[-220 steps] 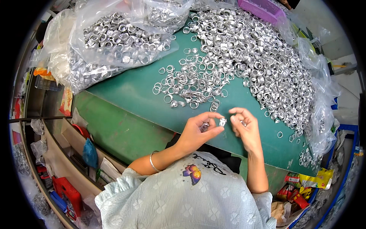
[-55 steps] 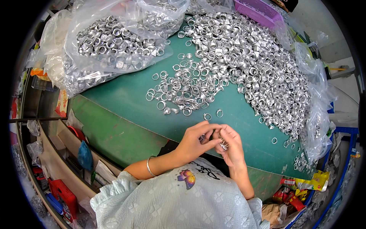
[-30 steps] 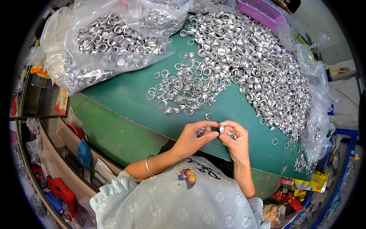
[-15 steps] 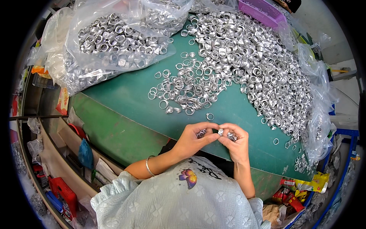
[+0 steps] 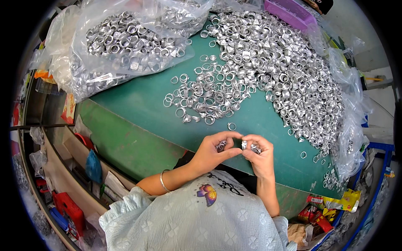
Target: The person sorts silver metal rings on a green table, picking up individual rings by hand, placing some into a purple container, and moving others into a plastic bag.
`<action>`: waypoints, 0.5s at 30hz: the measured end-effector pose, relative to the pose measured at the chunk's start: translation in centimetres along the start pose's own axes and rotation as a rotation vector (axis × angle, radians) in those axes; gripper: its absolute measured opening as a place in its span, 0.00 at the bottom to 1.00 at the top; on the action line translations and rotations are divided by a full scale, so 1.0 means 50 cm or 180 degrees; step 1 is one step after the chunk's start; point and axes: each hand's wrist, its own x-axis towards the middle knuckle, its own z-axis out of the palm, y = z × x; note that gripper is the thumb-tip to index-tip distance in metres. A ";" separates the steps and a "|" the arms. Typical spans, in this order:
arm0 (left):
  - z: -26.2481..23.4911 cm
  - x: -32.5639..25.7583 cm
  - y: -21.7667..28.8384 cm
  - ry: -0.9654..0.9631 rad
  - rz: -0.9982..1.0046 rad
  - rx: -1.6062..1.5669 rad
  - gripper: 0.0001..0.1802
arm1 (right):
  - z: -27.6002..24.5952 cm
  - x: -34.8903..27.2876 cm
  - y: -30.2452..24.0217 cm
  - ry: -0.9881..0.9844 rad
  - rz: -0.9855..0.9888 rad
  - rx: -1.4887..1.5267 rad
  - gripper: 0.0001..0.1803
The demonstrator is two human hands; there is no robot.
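Both hands meet at the fingertips above the table's near edge. My left hand (image 5: 212, 150) is curled around silver rings (image 5: 221, 145), its thumb and forefinger reaching to the right. My right hand (image 5: 263, 158) is closed on several more rings (image 5: 255, 148) and pinches one ring (image 5: 244, 144) at its fingertips, where the left fingertips nearly touch it. One loose ring (image 5: 231, 126) lies on the green table (image 5: 142, 104) just beyond my hands. Farther off is a small spread of rings (image 5: 205, 98), joined on its right to a large heap of rings (image 5: 289, 79).
At the far left stands a clear plastic bag (image 5: 125, 69) full of rings. A purple basket (image 5: 289, 14) sits behind the heap, and crumpled plastic (image 5: 349, 138) lines the table's right edge. Wooden compartments (image 5: 69, 167) flank me on the left; colourful packets (image 5: 343, 201) lie at lower right.
The pinched ring has turned slightly and sits closer to my right fingertips. Both hands stay in nearly the same place, and the rings on the table lie as before.
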 end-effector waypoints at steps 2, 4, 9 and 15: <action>0.000 0.000 0.019 0.0113 0.0330 0.0619 0.24 | -0.001 -0.001 -0.001 0.0074 0.0126 0.0142 0.18; 0.001 -0.002 0.027 0.0079 0.0414 0.0795 0.31 | -0.003 -0.003 0.001 0.0112 0.0179 0.0195 0.18; 0.008 -0.003 0.022 0.0001 0.0690 0.1140 0.42 | -0.001 -0.005 0.004 0.0134 0.0169 0.0134 0.18; 0.008 -0.003 0.018 -0.0118 0.0826 0.1159 0.43 | 0.004 -0.004 0.005 0.0081 0.0074 0.0057 0.18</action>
